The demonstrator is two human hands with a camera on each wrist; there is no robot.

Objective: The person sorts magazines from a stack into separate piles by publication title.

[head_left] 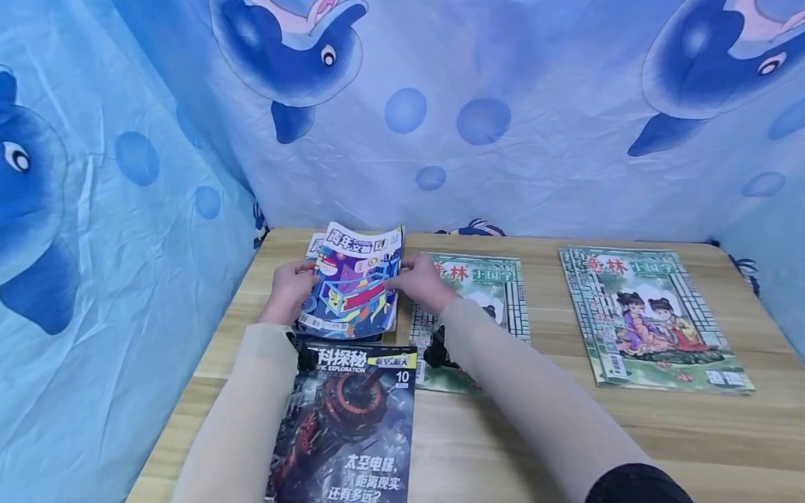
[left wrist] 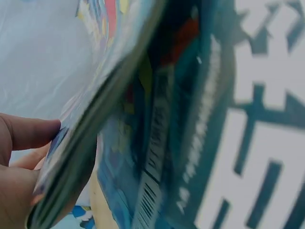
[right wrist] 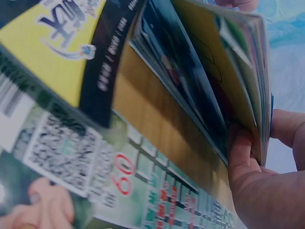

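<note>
Both hands hold a colourful purple-and-blue magazine at the back left of the table, its top edge curving upward. My left hand pinches its left edge, with the thumb and fingers on either side of the pages in the left wrist view. On the opposite edge, my right hand grips the pages between thumb and fingers. Another magazine peeks out beneath the held one, mostly hidden. In front lies a dark science magazine. A green-covered magazine stack lies under the right wrist, partly covered by the forearm.
A second stack of green magazines lies on the right side of the wooden table. Blue cloth printed with dolphins hangs behind the table and along both sides.
</note>
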